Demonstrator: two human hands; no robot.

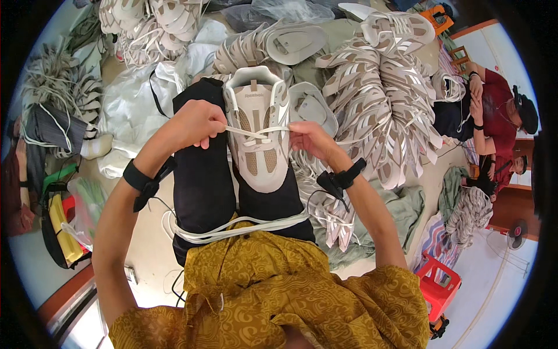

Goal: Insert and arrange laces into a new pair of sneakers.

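Note:
A beige and white sneaker upper point(267, 171) lies across my thighs, its toe toward me and its tongue pointing away. My left hand point(202, 122) pinches one end of a cream shoelace point(239, 131) beside the upper's left edge. At the right edge, my right hand point(313, 139) is closed on the other stretch of that lace. Between the hands the lace runs taut across the lower eyelets, where it crosses itself. Several loose white laces point(244, 231) lie over my lap, nearer my waist.
Stacked shoe uppers point(378, 107) heap up at the right, with another pile point(152, 26) at the far left. White plastic sacks point(132, 110) spread on the left. A red stool point(437, 285) stands at lower right. Other people point(494, 110) sit along the right side.

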